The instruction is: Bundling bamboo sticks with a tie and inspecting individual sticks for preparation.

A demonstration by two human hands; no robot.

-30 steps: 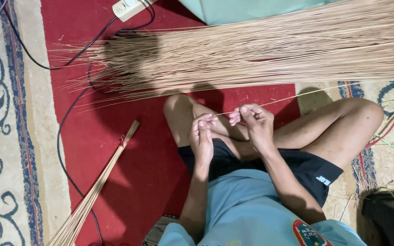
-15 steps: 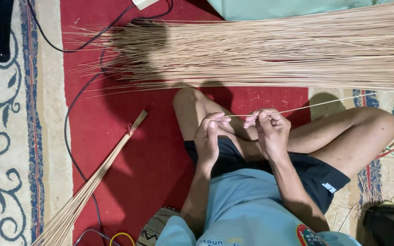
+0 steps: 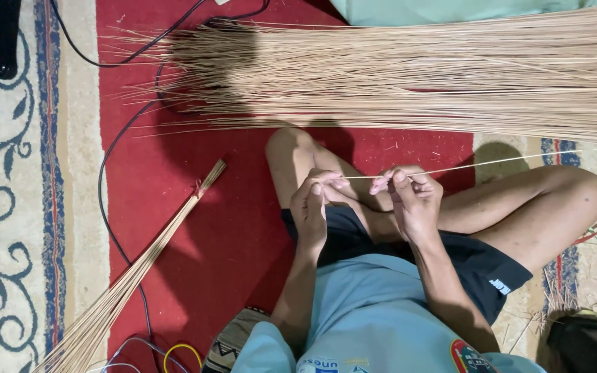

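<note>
While the person sits cross-legged on the red patterned carpet (image 3: 174,228), the left hand (image 3: 316,204) and right hand (image 3: 412,197) each pinch one thin pale palm-leaf rib (image 3: 492,163) above the lap, apparently for close handling; a loose heap of matching ribs (image 3: 416,76) lies ahead, a tied bundle (image 3: 139,276) left.

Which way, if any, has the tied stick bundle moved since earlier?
No. The tied stick bundle still lies on the red carpet beside the black cable; only the camera shifted.
</note>
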